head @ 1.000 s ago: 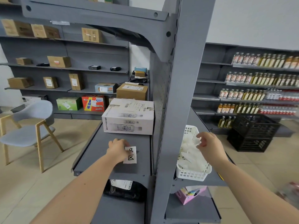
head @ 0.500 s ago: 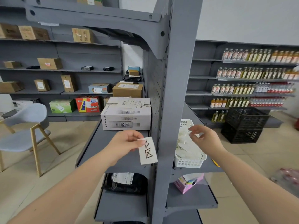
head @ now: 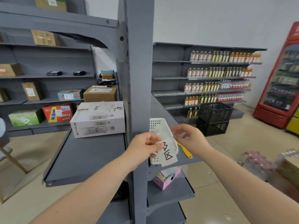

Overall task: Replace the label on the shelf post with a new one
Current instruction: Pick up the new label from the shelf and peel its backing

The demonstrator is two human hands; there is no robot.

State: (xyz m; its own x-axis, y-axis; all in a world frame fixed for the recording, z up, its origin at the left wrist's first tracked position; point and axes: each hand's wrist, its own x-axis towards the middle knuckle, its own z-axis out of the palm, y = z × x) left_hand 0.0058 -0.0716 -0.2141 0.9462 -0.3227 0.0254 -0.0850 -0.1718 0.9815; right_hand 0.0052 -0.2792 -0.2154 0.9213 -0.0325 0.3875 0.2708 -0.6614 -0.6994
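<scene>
A grey shelf post (head: 140, 78) rises through the middle of the view, and its face shows no label. My left hand (head: 144, 145) pinches a white paper label (head: 167, 153) with black handwritten characters, holding it just right of the post at shelf height. My right hand (head: 190, 138) hovers a little to the right of the label with fingers apart; something small and pale may sit at its fingertips, but it is too blurred to tell.
A white plastic basket (head: 159, 126) sits on the right shelf behind the label, with a yellow tool (head: 185, 151) beside it. A white carton (head: 98, 118) stands on the left shelf (head: 84, 159). A pink box (head: 166, 180) lies on the lower shelf. Black crates (head: 213, 118) stand on the floor.
My left hand lifted the label off the left shelf and carried it rightward across the post, in front of the basket. My right hand stayed near the basket. The view shifted right.
</scene>
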